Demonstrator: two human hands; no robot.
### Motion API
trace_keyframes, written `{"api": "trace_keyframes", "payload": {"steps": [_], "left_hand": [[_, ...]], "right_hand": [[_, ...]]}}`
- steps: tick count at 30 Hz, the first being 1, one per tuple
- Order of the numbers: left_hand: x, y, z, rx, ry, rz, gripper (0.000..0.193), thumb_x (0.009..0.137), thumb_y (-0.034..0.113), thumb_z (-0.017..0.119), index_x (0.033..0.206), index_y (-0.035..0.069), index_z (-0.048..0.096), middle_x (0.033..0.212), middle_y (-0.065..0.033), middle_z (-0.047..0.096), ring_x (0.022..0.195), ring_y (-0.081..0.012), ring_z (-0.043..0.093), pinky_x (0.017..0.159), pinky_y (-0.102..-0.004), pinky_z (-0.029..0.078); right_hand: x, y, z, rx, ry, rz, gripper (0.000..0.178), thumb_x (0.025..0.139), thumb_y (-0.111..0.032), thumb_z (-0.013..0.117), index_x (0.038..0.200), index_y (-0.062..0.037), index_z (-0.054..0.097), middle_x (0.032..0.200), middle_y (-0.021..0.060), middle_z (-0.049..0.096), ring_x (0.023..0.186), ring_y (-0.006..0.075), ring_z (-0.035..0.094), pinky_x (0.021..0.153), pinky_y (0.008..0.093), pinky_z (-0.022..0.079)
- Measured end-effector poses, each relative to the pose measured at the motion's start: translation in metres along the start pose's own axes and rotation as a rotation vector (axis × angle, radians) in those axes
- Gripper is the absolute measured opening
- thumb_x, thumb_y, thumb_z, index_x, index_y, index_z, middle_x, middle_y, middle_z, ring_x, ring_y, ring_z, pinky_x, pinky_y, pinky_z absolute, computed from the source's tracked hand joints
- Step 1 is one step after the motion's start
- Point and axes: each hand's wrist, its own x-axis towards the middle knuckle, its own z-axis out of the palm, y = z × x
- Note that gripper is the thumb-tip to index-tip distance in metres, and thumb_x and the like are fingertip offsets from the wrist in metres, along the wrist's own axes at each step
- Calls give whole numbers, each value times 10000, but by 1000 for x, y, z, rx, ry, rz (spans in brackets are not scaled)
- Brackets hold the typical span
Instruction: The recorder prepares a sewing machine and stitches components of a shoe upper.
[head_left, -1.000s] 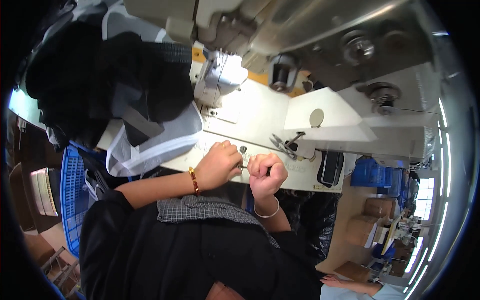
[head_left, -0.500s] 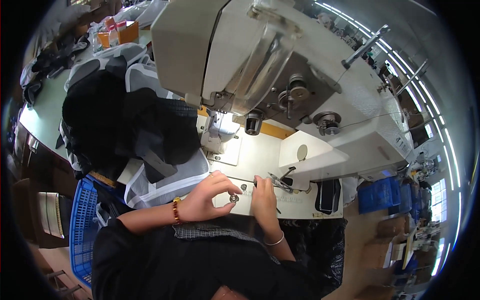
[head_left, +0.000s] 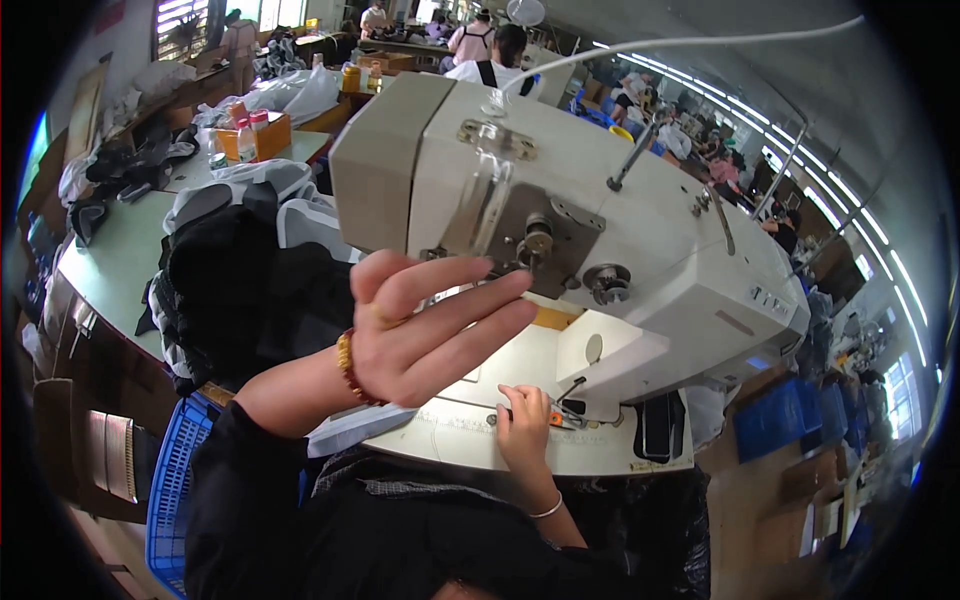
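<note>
My left hand (head_left: 420, 325) is raised in front of the sewing machine's head (head_left: 480, 150), close to its thread tension dial (head_left: 538, 236). Three of its fingers stretch to the right. The index finger bends away behind them, its tip and the thumb hidden, so whatever they pinch is out of sight. Down on the machine bed (head_left: 440, 432), my right hand (head_left: 525, 425) rests with loosely curled fingers. Its thumb and index finger are apart with nothing seen between them. Just right of it lies a cutting tool with an orange part (head_left: 558, 419).
Dark cut fabric pieces (head_left: 225, 270) pile up left of the machine. A blue plastic basket (head_left: 170, 490) stands at the lower left. On the bed's right end lies a black phone-like object (head_left: 660, 425). An orange box with bottles (head_left: 270, 137) sits farther back; other people work beyond.
My left hand has risen from the bed, where it pinched a small metal bobbin-like part, to the machine's head. My right hand stayed low; its thin dark tool no longer shows. The view tilted up.
</note>
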Motion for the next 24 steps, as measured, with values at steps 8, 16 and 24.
{"api": "trace_keyframes", "payload": {"steps": [8, 16, 24], "left_hand": [[-9, -7, 38, 134, 193, -29, 291, 716, 263, 829, 1007, 271, 818, 1323, -27, 609, 1119, -218, 461, 919, -377, 360], [-1, -10, 31, 38, 69, -200, 321, 631, 204, 851, 946, 256, 826, 1461, -122, 552, 1356, -306, 395, 1106, -456, 333], [4, -16, 24, -51, 25, -191, 347, 609, 220, 867, 952, 237, 812, 1511, -156, 513, 1428, -341, 355, 1151, -474, 288]], "right_hand": [[30, -19, -36, 222, 156, -81, 228, 837, 9, 677, 1060, -41, 685, 995, 119, 598, 911, 294, 572, 810, 399, 464], [57, -27, -58, 285, 200, -132, 208, 851, 17, 670, 1050, -39, 682, 976, 121, 604, 888, 292, 578, 781, 389, 468], [47, -19, -58, 279, 194, -103, 196, 854, 13, 673, 1043, -41, 680, 978, 123, 605, 898, 300, 579, 798, 400, 467]]}}
